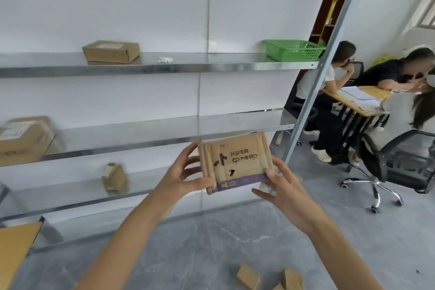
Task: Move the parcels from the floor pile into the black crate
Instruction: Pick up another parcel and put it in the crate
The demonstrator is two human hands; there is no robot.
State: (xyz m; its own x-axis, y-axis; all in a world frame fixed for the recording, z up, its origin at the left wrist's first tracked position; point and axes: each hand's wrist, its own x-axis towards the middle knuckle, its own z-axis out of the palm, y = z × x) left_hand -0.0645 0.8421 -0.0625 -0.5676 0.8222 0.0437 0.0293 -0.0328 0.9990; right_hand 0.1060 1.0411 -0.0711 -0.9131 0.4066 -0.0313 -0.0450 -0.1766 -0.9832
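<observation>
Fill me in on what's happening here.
A person holds a small cardboard parcel with both hands in front of metal shelving: the left hand grips its left edge, the right hand its right corner. More small parcels lie on the floor below. A few boxes and a green basket sit on the shelves. No black crate is in view.

The held parcel [235, 162] reads "抖音电商 全球购" beside a note-shaped logo.

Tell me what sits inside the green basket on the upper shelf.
Nothing shows through the green basket's mesh or above its rim. Its floor is hidden by the near wall, so flat contents cannot be ruled out.
</observation>
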